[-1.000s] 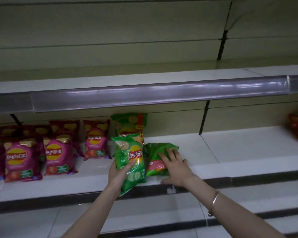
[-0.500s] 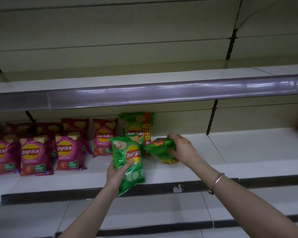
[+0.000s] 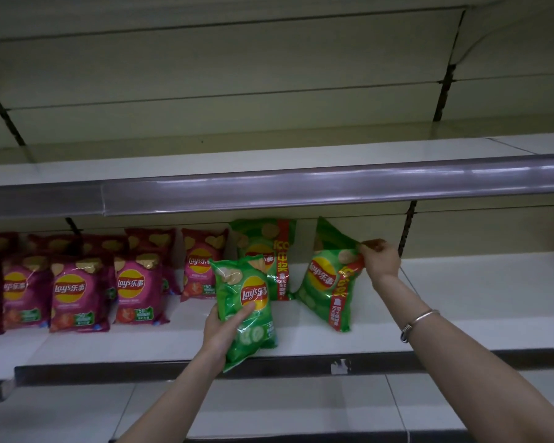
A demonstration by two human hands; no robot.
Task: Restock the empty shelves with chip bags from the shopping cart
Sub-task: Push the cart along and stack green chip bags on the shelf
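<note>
Chip bags are in both hands at the middle shelf [image 3: 461,302]. The left hand [image 3: 224,327] grips a small green Lay's bag [image 3: 242,302] from below, with one digit lying across its front. That bag stands nearly upright, and its lower end hangs out past the shelf's front edge, so it is forward of the row it should join. Just behind it, a tall green bag [image 3: 263,247] leans on the back wall.

The right hand [image 3: 379,259] pinches the top right corner of a larger green bag with a red stripe [image 3: 325,282], fingers curled on the seam. Its long axis slants up and right toward that hand, and its lower edge is at the shelf surface. Bare shelf runs on to the right, nearer the right hand. Magenta Lay's bags [image 3: 74,292] fill the left.

I judge the next move turns on tipping the striped bag upright and back, beside the tall one.

Whether the striped bag's bottom truly rests on the shelf is hard to tell. Its top flap folds back out of sight, and the left fingers behind the small bag are hidden. The shopping cart is not in view, and the magenta row is cut off at the left edge.
</note>
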